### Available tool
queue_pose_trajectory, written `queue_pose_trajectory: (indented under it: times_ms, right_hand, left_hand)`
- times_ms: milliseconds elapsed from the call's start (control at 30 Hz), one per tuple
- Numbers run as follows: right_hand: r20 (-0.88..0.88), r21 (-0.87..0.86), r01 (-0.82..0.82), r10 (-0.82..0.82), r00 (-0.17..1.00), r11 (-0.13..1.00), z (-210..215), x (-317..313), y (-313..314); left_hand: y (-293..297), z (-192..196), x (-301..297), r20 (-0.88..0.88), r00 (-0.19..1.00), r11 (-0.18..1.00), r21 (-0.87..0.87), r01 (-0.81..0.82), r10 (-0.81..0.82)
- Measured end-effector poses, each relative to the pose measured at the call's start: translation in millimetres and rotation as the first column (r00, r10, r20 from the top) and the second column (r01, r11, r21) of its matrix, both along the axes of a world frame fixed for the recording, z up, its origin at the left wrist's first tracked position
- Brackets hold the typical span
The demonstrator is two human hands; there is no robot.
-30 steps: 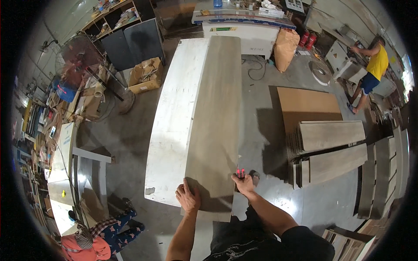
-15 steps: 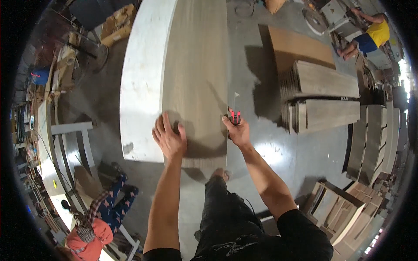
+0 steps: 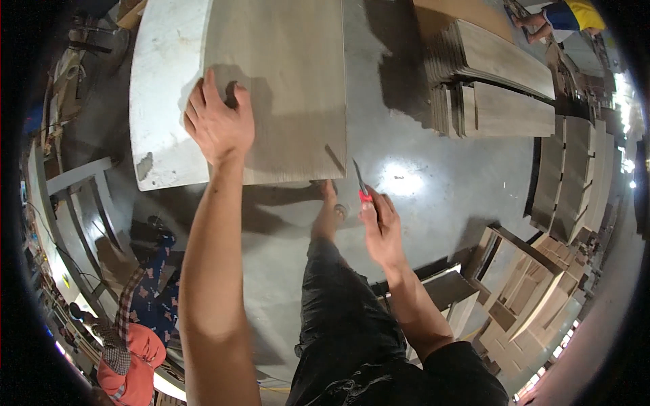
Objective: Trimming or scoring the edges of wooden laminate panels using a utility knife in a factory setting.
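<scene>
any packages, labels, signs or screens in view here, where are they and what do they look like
None can be made out: no packages, labels, signs or screens.
The left hand presses flat on a large grey board.
The right hand holds a red-handled knife.

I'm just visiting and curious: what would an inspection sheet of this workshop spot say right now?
Surface: shiny grey concrete floor; big pale board lying flat.
Job's things: grey-brown sheet on the board; knife with red handle, blade up.
Clutter: stacked panels at right; wooden crates lower right.
Grippers: left hand flat on the sheet's near corner; right hand grips the knife, off the sheet.
Cables: thin cable at far left.
Surroundings: a crouching person in a red cap lower left; another person at upper right.
</scene>
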State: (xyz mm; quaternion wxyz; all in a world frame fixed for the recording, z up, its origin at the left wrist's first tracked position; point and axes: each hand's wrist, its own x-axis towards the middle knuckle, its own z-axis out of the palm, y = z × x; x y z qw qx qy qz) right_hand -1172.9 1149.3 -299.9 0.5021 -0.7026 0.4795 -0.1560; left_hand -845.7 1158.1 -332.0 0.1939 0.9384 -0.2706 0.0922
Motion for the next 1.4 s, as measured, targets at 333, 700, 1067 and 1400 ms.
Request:
queue_pose_trajectory:
  times_ms: [333, 700, 1067, 1400]
  right_hand:
    - [-0.419, -0.366, -0.308, 0.139, 0.897, 0.878, 12, 20, 3]
    - [-0.509, -0.446, -0.372, 0.112, 0.853, 0.814, 22, 35, -20]
    - [-0.375, -0.535, -0.256, 0.046, 0.926, 0.805, -9, 149, -171]
    - [-0.232, -0.553, -0.206, 0.089, 0.969, 0.807, -10, 122, -142]
  left_hand:
    - [8, -14, 9, 0.095, 0.995, 0.999, -0.041, 0.005, -0.001]
    - [12, -15, 6, 0.191, 0.976, 0.995, 0.047, 0.093, -0.1]
    - [7, -4, 0, 0.086, 0.991, 0.993, 0.071, 0.092, -0.098]
    - [5, 1, 2, 0.017, 0.997, 0.997, 0.046, 0.068, -0.069]
